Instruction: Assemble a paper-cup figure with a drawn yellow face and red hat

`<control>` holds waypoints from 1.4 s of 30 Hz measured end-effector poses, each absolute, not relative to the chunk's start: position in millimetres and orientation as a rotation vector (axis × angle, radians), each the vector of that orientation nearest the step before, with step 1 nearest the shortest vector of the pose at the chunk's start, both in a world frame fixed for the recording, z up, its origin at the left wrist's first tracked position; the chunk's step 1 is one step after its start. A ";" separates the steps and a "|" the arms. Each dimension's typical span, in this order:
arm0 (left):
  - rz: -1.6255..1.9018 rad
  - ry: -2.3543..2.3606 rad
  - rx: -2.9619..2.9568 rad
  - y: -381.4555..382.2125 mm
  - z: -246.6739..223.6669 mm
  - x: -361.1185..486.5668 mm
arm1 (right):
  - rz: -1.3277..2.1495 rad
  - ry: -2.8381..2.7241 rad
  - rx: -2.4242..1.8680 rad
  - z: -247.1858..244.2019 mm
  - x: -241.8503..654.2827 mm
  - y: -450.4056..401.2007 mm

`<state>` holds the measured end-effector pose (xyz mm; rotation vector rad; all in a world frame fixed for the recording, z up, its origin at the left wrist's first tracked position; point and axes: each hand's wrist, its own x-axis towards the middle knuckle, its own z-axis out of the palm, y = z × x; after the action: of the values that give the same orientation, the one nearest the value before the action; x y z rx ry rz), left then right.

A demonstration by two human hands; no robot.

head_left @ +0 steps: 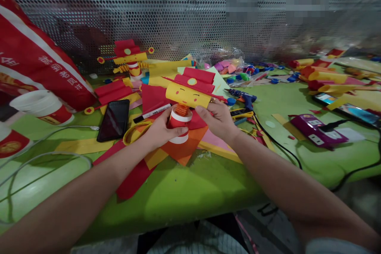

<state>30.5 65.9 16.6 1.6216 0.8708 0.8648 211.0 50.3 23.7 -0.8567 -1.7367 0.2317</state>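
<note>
My left hand (168, 127) is wrapped round a red and white paper cup (180, 124), standing at the middle of the table. An orange folded-paper spring (181, 109) rises from the cup's top. Above it sits a yellow paper head (186, 96) with a drawn face and a red paper hat (198, 80), tilted down to the right. My right hand (218, 118) pinches the head's lower right edge between thumb and fingers. Beneath the cup lie orange, pink and red paper sheets (186, 152). A black-and-white marker (152, 113) rests left of the cup.
A finished-looking paper figure (131, 59) stands at the back left. Nearby are a black phone (113, 120), stacked paper cups (44, 107) and a red bag (38, 51). On the right lie a blue glue gun (243, 97), a purple power socket (317, 130) and cables. Perforated metal forms the back.
</note>
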 end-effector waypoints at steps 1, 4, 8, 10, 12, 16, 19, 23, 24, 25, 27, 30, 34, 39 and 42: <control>0.868 0.869 1.604 65.7 16.6 30.8 | 0.163 -1.780 -0.839 23.3 212.0 50.5; 0.864 0.826 1.550 65.2 16.4 31.5 | -0.082 -1.918 -0.800 22.7 215.5 51.6; 0.882 0.797 1.555 63.6 17.7 32.5 | -0.282 -1.993 -0.763 22.7 218.2 53.7; 0.912 0.783 1.563 62.9 18.4 32.7 | -0.296 -1.995 -0.757 22.4 218.2 54.4; 0.959 0.735 1.543 63.8 17.4 31.7 | -0.266 -1.991 -0.773 22.0 217.8 54.7; 1.151 0.636 1.451 72.9 7.7 25.7 | -0.136 -1.962 -0.799 21.8 217.1 54.4; 1.211 0.630 1.424 79.3 1.8 21.5 | -0.069 -1.895 -0.811 22.1 216.5 53.8; 1.071 0.643 1.398 76.4 6.7 22.3 | 0.054 -1.818 -0.792 23.6 215.3 52.6; 1.040 0.658 1.393 74.3 9.2 23.3 | 0.083 -1.803 -0.794 24.1 215.0 52.4; 1.015 0.681 1.395 72.3 11.5 24.3 | 0.108 -1.788 -0.803 24.5 214.6 52.2; 0.970 0.751 1.418 69.2 14.4 26.2 | 0.148 -1.765 -0.834 25.2 214.1 51.9; 0.965 0.879 1.490 67.4 14.1 28.9 | 0.201 -1.750 -0.854 25.3 213.0 51.7; 1.081 0.992 1.583 65.9 10.7 33.2 | 0.249 -1.738 -0.853 23.8 210.6 51.2; 1.149 0.954 1.651 61.9 11.6 36.6 | 0.317 -1.701 -0.974 23.7 208.2 49.6; 1.164 0.939 1.716 61.0 10.1 36.0 | 0.352 -1.672 -1.006 26.2 207.7 48.3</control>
<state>36.0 61.0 10.1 1.7164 0.9386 1.1642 207.7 48.3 26.2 -1.0060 -1.6723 0.3518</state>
